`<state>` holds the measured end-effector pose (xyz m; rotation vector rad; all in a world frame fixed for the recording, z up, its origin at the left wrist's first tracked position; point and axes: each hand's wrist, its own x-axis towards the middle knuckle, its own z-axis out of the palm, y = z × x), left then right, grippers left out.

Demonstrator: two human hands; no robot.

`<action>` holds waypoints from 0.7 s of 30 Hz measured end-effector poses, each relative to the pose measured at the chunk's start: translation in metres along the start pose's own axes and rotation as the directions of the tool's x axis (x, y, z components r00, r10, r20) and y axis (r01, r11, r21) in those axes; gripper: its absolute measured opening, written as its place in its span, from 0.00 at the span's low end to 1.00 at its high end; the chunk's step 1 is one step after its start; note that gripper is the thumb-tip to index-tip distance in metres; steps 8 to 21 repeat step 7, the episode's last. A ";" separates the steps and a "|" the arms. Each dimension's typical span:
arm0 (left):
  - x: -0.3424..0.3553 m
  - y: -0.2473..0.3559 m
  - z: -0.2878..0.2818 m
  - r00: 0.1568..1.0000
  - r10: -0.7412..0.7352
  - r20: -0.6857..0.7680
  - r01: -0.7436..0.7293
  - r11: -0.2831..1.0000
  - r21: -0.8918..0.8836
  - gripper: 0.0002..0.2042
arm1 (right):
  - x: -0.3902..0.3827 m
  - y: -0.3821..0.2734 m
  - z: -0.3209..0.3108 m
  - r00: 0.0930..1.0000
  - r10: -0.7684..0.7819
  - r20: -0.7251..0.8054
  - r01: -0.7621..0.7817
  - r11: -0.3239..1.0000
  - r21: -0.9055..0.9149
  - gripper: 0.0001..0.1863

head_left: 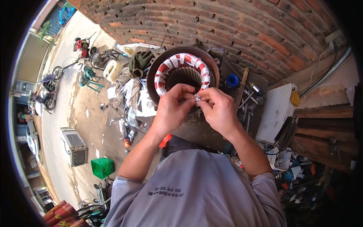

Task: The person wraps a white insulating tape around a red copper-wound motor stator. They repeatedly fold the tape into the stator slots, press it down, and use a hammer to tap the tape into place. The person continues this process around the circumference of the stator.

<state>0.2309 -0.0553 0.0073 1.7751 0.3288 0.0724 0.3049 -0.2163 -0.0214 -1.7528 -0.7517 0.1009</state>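
Observation:
A motor stator (pixel 216 72) with a dark round metal housing stands in front of me, its slotted core showing inside. The winding ring (pixel 183 59) along its top is wrapped in red and white tape. At the near side of the ring, my left hand (pixel 174 109) and my right hand (pixel 219 110) meet, fingertips almost touching. Both are closed in a pinch on a small bit of white tape (pixel 197 97) between them. The near part of the ring is largely hidden behind my fingers.
A blue round container (pixel 232 80), a wooden stick (pixel 242 87) and several metal tools lie right of the stator. Dark green cloth (pixel 140 63) and white paper (pixel 146 104) are on its left. Beyond is a brick wall (pixel 227 26); a green bucket (pixel 102 168) stands on the ground.

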 end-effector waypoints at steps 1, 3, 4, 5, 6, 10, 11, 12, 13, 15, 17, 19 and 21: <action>-0.004 -0.003 0.002 0.997 0.080 -0.015 -0.079 0.994 0.081 0.11 | 0.001 -0.004 -0.004 0.999 -0.021 0.035 0.023 0.999 -0.048 0.13; -0.008 0.005 0.003 0.981 0.193 -0.022 -0.180 0.945 0.273 0.08 | 0.006 -0.013 -0.016 0.990 -0.064 0.127 0.082 0.986 -0.144 0.12; -0.010 0.008 0.001 0.977 0.214 0.015 -0.205 0.909 0.363 0.08 | 0.011 -0.018 -0.022 0.978 -0.088 0.188 0.123 0.975 -0.184 0.12; -0.011 0.010 -0.002 0.972 0.230 0.054 -0.230 0.864 0.449 0.08 | 0.016 -0.021 -0.027 0.962 -0.108 0.250 0.165 0.961 -0.220 0.13; -0.012 0.012 -0.005 0.966 0.244 0.091 -0.254 0.810 0.529 0.08 | 0.021 -0.022 -0.031 0.943 -0.100 0.318 0.191 0.944 -0.268 0.13; -0.016 0.016 -0.007 0.970 0.214 0.111 -0.239 0.786 0.571 0.08 | 0.026 -0.022 -0.034 0.919 -0.089 0.383 0.219 0.924 -0.312 0.13; -0.016 0.016 -0.007 0.970 0.214 0.111 -0.239 0.786 0.571 0.08 | 0.026 -0.022 -0.034 0.919 -0.089 0.383 0.219 0.924 -0.312 0.13; -0.016 0.016 -0.007 0.970 0.214 0.111 -0.239 0.786 0.571 0.08 | 0.026 -0.022 -0.034 0.919 -0.089 0.383 0.219 0.924 -0.312 0.13; -0.016 0.016 -0.007 0.970 0.214 0.111 -0.239 0.786 0.571 0.08 | 0.026 -0.022 -0.034 0.919 -0.089 0.383 0.219 0.924 -0.312 0.13; -0.016 0.016 -0.007 0.970 0.214 0.111 -0.239 0.786 0.571 0.08 | 0.026 -0.022 -0.034 0.919 -0.089 0.383 0.219 0.924 -0.312 0.13; -0.016 0.016 -0.007 0.970 0.214 0.111 -0.239 0.786 0.571 0.08 | 0.026 -0.022 -0.034 0.919 -0.089 0.383 0.219 0.924 -0.312 0.13; -0.016 0.016 -0.007 0.970 0.214 0.111 -0.239 0.786 0.571 0.08 | 0.026 -0.022 -0.034 0.919 -0.089 0.383 0.219 0.924 -0.312 0.13; -0.016 0.016 -0.007 0.970 0.214 0.111 -0.239 0.786 0.571 0.08 | 0.026 -0.022 -0.034 0.919 -0.089 0.383 0.219 0.924 -0.312 0.13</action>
